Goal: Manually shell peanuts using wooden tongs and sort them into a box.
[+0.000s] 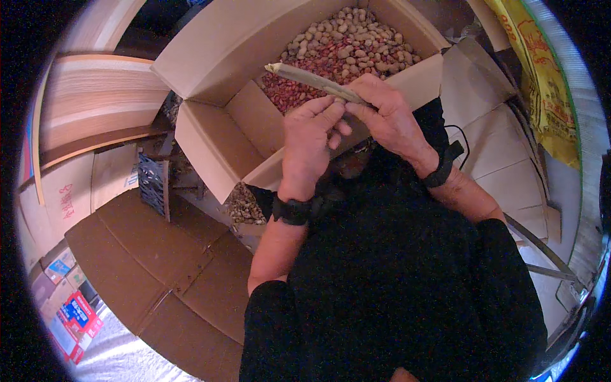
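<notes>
My right hand (pixel 389 112) grips a split wooden stick (pixel 310 81), whose pale, rough end points to the left over an open cardboard box (pixel 210 138). The thumb and fingertips of my left hand (pixel 310 129) meet my right thumb just below the stick. They pinch a small pale thing that looks like a peanut, mostly hidden by the fingers. Inside the box, unshelled peanuts (pixel 329 31) are heaped toward the far side. Red-skinned shelled peanut kernels (pixel 286 86) lie nearer, below both hands.
Broken peanut shells (pixel 246 205) lie below the box's near left corner. A flattened brown cardboard sheet (pixel 191 267) covers floor at left, with a small stool-like piece (pixel 155 186) at its edge. Wood-grain boards (pixel 102 95) stand left; a yellow printed sack (pixel 549 90) hangs right.
</notes>
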`<action>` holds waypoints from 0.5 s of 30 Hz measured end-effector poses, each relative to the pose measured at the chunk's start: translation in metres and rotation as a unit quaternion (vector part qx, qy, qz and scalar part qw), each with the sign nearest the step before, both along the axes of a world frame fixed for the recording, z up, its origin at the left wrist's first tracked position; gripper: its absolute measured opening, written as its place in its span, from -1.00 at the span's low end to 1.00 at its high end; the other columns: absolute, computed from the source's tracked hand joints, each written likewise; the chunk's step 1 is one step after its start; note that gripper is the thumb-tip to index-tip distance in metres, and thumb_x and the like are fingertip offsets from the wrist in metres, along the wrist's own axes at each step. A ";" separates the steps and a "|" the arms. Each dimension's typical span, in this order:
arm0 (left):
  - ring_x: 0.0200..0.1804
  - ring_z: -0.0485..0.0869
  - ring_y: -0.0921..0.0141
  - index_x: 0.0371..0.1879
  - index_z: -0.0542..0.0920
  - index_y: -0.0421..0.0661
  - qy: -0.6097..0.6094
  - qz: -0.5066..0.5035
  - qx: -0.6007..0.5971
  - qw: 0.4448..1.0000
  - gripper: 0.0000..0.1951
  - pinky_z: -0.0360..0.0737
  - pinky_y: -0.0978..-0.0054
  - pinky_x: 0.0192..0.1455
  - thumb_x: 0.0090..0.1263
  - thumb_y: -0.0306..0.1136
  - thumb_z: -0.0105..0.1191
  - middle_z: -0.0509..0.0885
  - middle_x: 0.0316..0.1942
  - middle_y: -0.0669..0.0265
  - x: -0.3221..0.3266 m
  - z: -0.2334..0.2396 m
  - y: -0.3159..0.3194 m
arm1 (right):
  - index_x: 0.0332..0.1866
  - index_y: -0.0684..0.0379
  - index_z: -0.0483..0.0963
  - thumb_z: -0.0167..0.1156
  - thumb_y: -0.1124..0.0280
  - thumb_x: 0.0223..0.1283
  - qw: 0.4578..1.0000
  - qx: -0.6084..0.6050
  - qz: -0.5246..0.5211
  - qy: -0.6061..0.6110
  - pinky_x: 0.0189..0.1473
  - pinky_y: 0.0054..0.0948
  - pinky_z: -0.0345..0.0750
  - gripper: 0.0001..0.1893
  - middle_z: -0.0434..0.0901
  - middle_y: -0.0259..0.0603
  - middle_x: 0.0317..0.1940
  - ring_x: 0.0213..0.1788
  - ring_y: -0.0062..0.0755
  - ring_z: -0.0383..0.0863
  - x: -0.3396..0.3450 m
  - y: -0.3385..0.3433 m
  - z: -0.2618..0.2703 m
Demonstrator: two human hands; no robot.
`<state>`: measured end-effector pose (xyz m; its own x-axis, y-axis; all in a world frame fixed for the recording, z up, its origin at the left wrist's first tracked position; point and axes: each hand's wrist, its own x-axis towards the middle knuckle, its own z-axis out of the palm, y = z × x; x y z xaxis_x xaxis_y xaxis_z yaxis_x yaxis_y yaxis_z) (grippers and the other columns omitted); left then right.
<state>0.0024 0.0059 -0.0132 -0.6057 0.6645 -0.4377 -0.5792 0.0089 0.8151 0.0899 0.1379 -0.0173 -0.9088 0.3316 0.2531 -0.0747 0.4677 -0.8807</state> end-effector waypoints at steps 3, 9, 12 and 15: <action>-0.53 0.55 0.57 -0.15 0.58 -0.33 -0.009 -0.003 0.012 1.000 -0.81 0.35 0.72 -0.61 0.34 -0.48 0.06 0.65 -0.40 0.30 -0.001 -0.001 0.000 | -0.10 0.29 0.54 0.15 0.56 0.12 1.000 0.000 0.006 -0.002 -0.06 -0.42 0.45 -0.78 0.55 -0.16 -0.24 -0.16 -0.31 0.51 0.001 0.001 -0.002; -0.52 0.55 0.56 -0.17 0.57 -0.30 -0.039 0.045 0.033 0.998 -0.82 0.34 0.72 -0.61 0.37 -0.44 0.06 0.65 -0.39 0.29 0.004 0.000 0.002 | -0.21 0.25 0.59 0.26 0.44 0.03 0.995 -0.086 -0.030 0.035 -0.17 -0.39 0.45 -0.80 0.56 -0.20 -0.42 -0.27 -0.33 0.52 -0.001 -0.006 -0.002; -0.50 0.56 0.55 -0.16 0.56 -0.29 -0.051 0.076 0.044 0.995 -0.82 0.34 0.72 -0.60 0.39 -0.43 0.04 0.64 -0.38 0.29 0.004 -0.003 0.004 | -0.24 0.25 0.59 0.27 0.44 0.03 0.992 -0.102 -0.057 0.037 -0.18 -0.43 0.46 -0.81 0.57 -0.23 -0.43 -0.30 -0.39 0.54 -0.003 -0.009 -0.003; -0.48 0.58 0.53 -0.14 0.55 -0.28 -0.065 0.077 0.065 0.993 -0.81 0.34 0.72 -0.62 0.40 -0.41 0.02 0.65 -0.36 0.27 0.001 -0.005 0.005 | -0.25 0.25 0.58 0.26 0.45 0.03 0.989 -0.128 -0.066 0.042 -0.22 -0.47 0.47 -0.82 0.58 -0.25 -0.43 -0.32 -0.45 0.55 -0.004 -0.010 0.000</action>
<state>0.0035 0.0107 -0.0179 -0.6491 0.6243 -0.4347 -0.6654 -0.1888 0.7223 0.0862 0.1277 -0.0172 -0.8328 0.5091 0.2174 -0.1049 0.2405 -0.9650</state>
